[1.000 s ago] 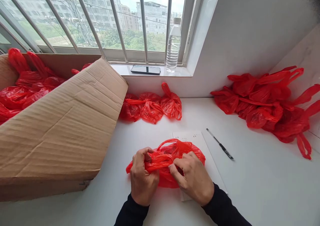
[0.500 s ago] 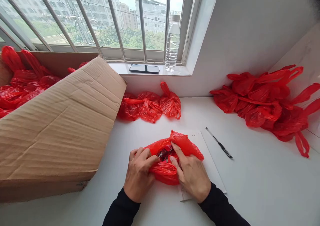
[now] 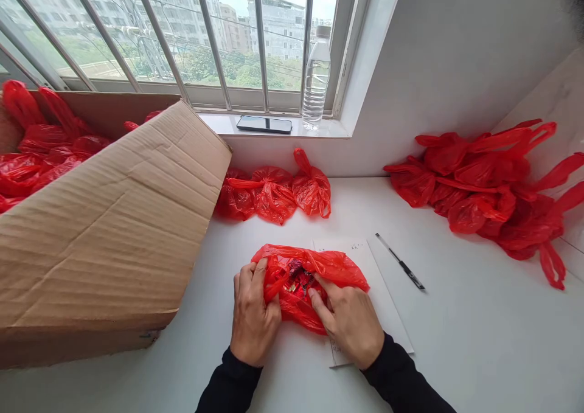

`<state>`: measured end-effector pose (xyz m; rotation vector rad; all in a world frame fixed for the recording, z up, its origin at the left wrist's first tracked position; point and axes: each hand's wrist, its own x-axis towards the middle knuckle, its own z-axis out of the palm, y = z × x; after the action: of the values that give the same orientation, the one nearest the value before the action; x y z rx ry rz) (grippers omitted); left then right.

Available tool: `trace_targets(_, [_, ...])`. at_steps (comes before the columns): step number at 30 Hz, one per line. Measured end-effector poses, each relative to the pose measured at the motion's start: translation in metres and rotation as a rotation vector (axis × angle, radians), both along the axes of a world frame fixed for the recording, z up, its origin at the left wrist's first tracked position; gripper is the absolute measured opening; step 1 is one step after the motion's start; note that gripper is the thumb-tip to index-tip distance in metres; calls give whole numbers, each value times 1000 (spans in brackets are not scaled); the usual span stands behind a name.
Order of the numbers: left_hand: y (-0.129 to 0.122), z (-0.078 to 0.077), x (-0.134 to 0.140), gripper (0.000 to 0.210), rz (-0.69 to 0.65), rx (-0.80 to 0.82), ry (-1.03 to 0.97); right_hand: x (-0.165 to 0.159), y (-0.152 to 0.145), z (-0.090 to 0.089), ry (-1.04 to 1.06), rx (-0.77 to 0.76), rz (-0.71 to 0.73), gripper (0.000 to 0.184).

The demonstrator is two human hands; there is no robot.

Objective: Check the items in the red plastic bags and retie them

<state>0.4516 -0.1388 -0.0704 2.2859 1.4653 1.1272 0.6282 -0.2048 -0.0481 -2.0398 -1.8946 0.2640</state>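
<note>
A red plastic bag [image 3: 340, 266] lies with its mouth spread open, partly over a white paper pad [image 3: 385, 315]. Inside show small shiny items [image 3: 298, 282] in red and dark purple wrappers, perhaps sweets; their exact kind is unclear. My left hand [image 3: 254, 319] is closed on the bag's left rim, thumb and fingers pinching the film. At the opposite side, my right hand [image 3: 351, 322] grips the rim with its index finger and thumb reaching into the mouth. The tips of those fingers are partly hidden by the film.
A cardboard box [image 3: 114, 218] with red bags stands at left. Three tied red bags [image 3: 274, 194] sit by the wall, and more red bags [image 3: 483, 188] are piled at right. A pen [image 3: 401, 262] lies beside the pad. The sill holds a phone [image 3: 263, 124] and a water bottle [image 3: 316, 81].
The bag's mouth has been pulled wider, showing more of the wrapped items. My left hand has turned and shifted its hold on the left rim; the right hand has barely moved.
</note>
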Motion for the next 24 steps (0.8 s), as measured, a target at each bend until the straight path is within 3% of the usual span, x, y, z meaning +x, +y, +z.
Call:
trace_targets(8, [-6, 6, 7, 43, -95, 75, 149, 0, -1, 1, -11, 4, 11, 45])
trace_targets(13, [-2, 0, 3, 40, 48, 91, 229, 0, 0, -5, 39, 22, -28, 49])
trace_targets(19, [-4, 4, 5, 54, -116, 121, 201, -1, 1, -3, 65, -23, -64, 51])
trace_targets(24, [-1, -2, 2, 49, 29, 63, 246, -1, 1, -1, 107, -23, -89, 40])
